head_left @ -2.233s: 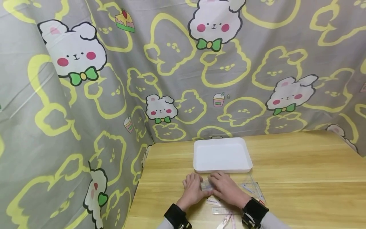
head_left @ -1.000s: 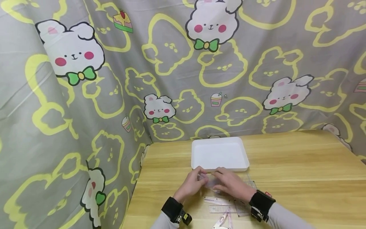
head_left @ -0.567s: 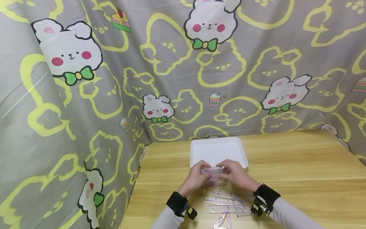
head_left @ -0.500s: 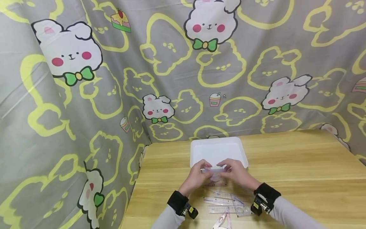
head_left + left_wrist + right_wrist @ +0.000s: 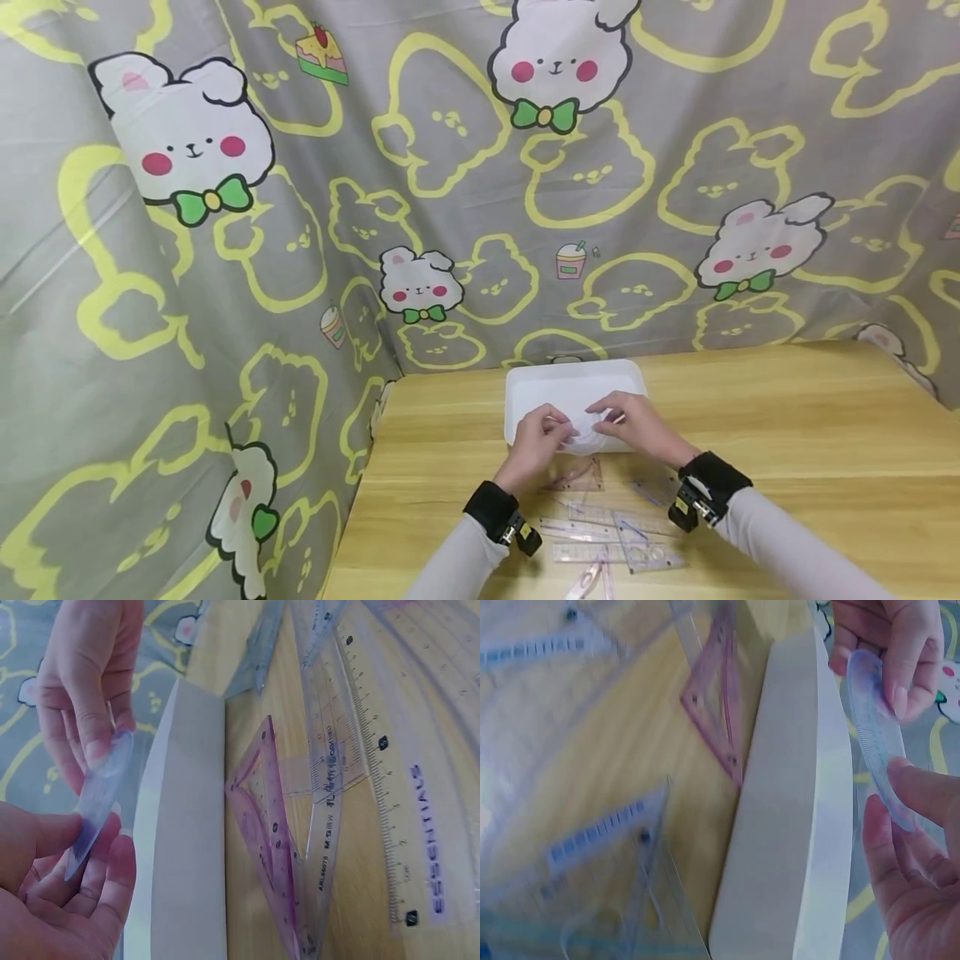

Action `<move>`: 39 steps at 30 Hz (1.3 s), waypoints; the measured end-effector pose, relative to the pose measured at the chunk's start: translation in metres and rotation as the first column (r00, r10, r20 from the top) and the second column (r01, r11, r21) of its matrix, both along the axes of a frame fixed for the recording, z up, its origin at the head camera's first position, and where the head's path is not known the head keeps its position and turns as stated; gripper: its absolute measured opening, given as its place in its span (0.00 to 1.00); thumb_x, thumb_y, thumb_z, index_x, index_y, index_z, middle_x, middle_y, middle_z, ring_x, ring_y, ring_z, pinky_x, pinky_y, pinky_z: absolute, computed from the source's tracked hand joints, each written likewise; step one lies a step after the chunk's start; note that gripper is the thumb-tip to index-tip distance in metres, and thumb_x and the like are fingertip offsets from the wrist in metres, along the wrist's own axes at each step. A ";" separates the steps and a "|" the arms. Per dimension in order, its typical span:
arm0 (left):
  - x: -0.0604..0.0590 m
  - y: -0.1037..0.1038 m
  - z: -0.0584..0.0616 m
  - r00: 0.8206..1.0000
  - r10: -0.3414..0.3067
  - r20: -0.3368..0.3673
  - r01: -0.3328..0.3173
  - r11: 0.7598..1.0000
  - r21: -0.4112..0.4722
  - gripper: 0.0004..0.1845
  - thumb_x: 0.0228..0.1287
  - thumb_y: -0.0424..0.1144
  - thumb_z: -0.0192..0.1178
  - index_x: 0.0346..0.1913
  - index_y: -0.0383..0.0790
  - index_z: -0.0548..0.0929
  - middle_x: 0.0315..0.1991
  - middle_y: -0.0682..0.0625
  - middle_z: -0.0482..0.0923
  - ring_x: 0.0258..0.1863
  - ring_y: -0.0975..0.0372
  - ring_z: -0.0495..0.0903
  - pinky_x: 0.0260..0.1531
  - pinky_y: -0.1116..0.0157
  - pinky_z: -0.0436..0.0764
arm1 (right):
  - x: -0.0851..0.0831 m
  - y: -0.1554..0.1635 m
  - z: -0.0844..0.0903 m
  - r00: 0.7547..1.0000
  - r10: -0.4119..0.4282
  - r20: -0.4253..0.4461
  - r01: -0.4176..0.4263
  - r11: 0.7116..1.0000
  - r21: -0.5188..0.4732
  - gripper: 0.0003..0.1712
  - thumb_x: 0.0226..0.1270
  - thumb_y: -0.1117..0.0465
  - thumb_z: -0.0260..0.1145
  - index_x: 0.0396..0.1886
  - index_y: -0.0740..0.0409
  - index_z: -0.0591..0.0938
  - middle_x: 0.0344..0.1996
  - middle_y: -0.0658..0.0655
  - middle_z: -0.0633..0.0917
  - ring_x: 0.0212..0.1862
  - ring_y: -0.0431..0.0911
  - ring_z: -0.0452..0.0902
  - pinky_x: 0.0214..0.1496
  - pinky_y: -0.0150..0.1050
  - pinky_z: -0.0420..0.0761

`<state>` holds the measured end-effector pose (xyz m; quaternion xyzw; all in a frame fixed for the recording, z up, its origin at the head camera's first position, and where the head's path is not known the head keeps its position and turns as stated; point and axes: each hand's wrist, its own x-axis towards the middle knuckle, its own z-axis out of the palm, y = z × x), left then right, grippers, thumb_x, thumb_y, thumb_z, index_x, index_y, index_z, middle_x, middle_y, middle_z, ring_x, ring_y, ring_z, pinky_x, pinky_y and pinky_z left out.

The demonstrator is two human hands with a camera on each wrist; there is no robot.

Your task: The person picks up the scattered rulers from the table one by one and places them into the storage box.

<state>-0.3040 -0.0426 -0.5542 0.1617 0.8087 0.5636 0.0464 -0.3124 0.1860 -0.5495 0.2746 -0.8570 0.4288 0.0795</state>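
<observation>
A clear protractor (image 5: 871, 727) with a curved, graduated edge is held up over the near side of the white tray (image 5: 525, 390). My left hand (image 5: 534, 440) pinches one end between thumb and fingers. At the other end, my right hand (image 5: 637, 423) also grips it with thumb and fingertips. From the left wrist view the protractor (image 5: 101, 799) appears nearly edge-on, tilted between both hands. Behind the hands, on the table, lies a pink set square (image 5: 281, 844) close to the tray's near wall.
Clear rulers (image 5: 581, 552) and a clear set square (image 5: 651, 560) lie overlapping on the wooden table (image 5: 787, 467) nearer the body. A white and pink piece (image 5: 583, 581) lies at the bottom edge. A patterned curtain (image 5: 465, 208) hangs behind and at left.
Both hands have risen from the table and moved forward over the tray, carrying the protractor. The rulers and set squares they covered earlier now show on the table.
</observation>
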 end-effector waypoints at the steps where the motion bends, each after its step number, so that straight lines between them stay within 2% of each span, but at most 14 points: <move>1: -0.001 0.003 0.000 1.000 -0.005 0.008 0.005 1.000 0.006 0.02 0.75 0.32 0.63 0.41 0.36 0.82 0.34 0.45 0.91 0.31 0.65 0.87 0.33 0.70 0.84 | -0.002 0.003 0.000 1.000 -0.001 -0.003 0.001 1.000 0.010 0.13 0.63 0.71 0.75 0.48 0.67 0.88 0.43 0.65 0.88 0.35 0.48 0.86 0.38 0.35 0.85; 8: -0.014 0.020 0.003 1.000 -0.011 -0.014 0.009 0.994 -0.105 0.03 0.73 0.32 0.65 0.39 0.39 0.82 0.31 0.48 0.89 0.27 0.66 0.85 0.28 0.72 0.81 | -0.018 0.011 0.005 0.999 -0.039 -0.029 0.042 0.989 0.139 0.12 0.63 0.69 0.77 0.46 0.68 0.89 0.42 0.64 0.89 0.34 0.48 0.86 0.37 0.40 0.86; 15: -0.027 0.037 0.000 0.999 -0.015 -0.031 0.012 0.993 -0.115 0.04 0.70 0.29 0.67 0.36 0.37 0.82 0.27 0.46 0.88 0.24 0.65 0.86 0.25 0.72 0.82 | -0.025 0.020 0.008 0.996 -0.074 -0.051 0.083 0.974 0.210 0.13 0.61 0.69 0.78 0.45 0.68 0.89 0.41 0.63 0.88 0.34 0.49 0.87 0.38 0.45 0.88; 20: -0.034 0.051 -0.003 1.000 -0.002 -0.020 -0.001 0.990 -0.144 0.06 0.68 0.30 0.69 0.35 0.37 0.82 0.25 0.49 0.88 0.22 0.69 0.84 0.25 0.73 0.81 | -0.031 0.031 0.008 0.997 -0.070 -0.040 0.077 0.965 0.249 0.13 0.62 0.69 0.77 0.45 0.68 0.89 0.41 0.64 0.88 0.34 0.49 0.87 0.39 0.46 0.88; 23: -0.037 0.058 -0.004 0.998 0.024 -0.055 -0.036 0.972 -0.233 0.07 0.66 0.33 0.71 0.32 0.40 0.83 0.24 0.52 0.88 0.22 0.72 0.81 0.25 0.74 0.77 | -0.035 0.036 0.008 0.998 -0.046 -0.053 0.059 0.959 0.278 0.13 0.62 0.69 0.77 0.45 0.69 0.88 0.41 0.64 0.89 0.35 0.51 0.87 0.40 0.47 0.88; 27: -0.039 0.068 -0.006 0.992 0.052 -0.117 -0.093 0.922 -0.376 0.09 0.62 0.37 0.74 0.27 0.43 0.83 0.21 0.57 0.82 0.22 0.71 0.74 0.25 0.72 0.71 | -0.039 0.038 0.007 0.994 0.014 -0.107 0.023 0.942 0.334 0.11 0.61 0.69 0.78 0.43 0.68 0.89 0.40 0.62 0.89 0.40 0.56 0.86 0.44 0.50 0.87; 30: -0.039 0.074 -0.007 0.989 0.050 -0.141 -0.107 0.894 -0.435 0.11 0.62 0.39 0.74 0.26 0.43 0.83 0.19 0.58 0.77 0.21 0.68 0.71 0.25 0.71 0.68 | -0.040 0.039 0.005 0.989 0.040 -0.144 0.016 0.931 0.365 0.11 0.59 0.69 0.79 0.41 0.67 0.89 0.38 0.61 0.88 0.43 0.58 0.86 0.47 0.53 0.85; 35: -0.039 0.082 -0.009 0.990 0.039 -0.133 -0.096 0.881 -0.464 0.12 0.63 0.40 0.74 0.25 0.44 0.82 0.18 0.59 0.76 0.21 0.67 0.71 0.24 0.71 0.68 | -0.041 0.043 0.001 0.986 0.044 -0.158 0.023 0.919 0.394 0.10 0.57 0.70 0.79 0.39 0.66 0.89 0.37 0.61 0.89 0.42 0.57 0.86 0.48 0.54 0.85; 39: -0.041 0.085 -0.010 0.994 0.006 -0.109 -0.058 0.874 -0.482 0.12 0.65 0.39 0.73 0.26 0.44 0.82 0.18 0.58 0.76 0.20 0.67 0.71 0.24 0.71 0.68 | -0.042 0.044 -0.001 0.985 0.062 -0.162 0.013 0.906 0.423 0.10 0.57 0.70 0.79 0.39 0.66 0.89 0.36 0.60 0.88 0.42 0.56 0.86 0.47 0.52 0.86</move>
